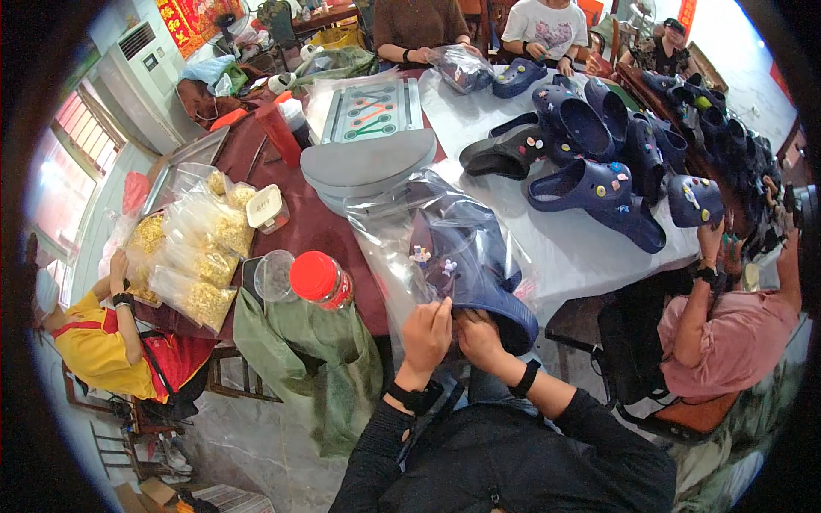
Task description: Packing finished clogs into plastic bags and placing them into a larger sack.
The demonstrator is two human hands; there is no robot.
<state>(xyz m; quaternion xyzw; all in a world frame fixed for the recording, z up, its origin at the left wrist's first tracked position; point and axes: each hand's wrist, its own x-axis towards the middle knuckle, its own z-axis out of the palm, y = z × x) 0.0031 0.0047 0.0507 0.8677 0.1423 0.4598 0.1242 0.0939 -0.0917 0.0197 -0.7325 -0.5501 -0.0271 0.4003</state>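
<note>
Right in front of me, a clear plastic bag (385, 248) lies over a pair of navy foam clogs (466, 248) with small charms on them. My left hand (426, 335) pinches the near edge of the bag, left of the clogs. Close beside it, my right hand (479, 336) has its fingers curled at the near end of the clogs, next to a sole. Whether those fingers grip the bag or a clog is hidden. The bag's far part reaches a grey, curved flat piece (368, 167) on the table.
Loose navy clogs (590, 184) crowd the white-covered table to the right. A red-lidded jar (321, 280) and bags of yellow bits (205, 248) stand left. Green cloth (308, 368) hangs over the near edge. Several people work around the table; one sits close on my right.
</note>
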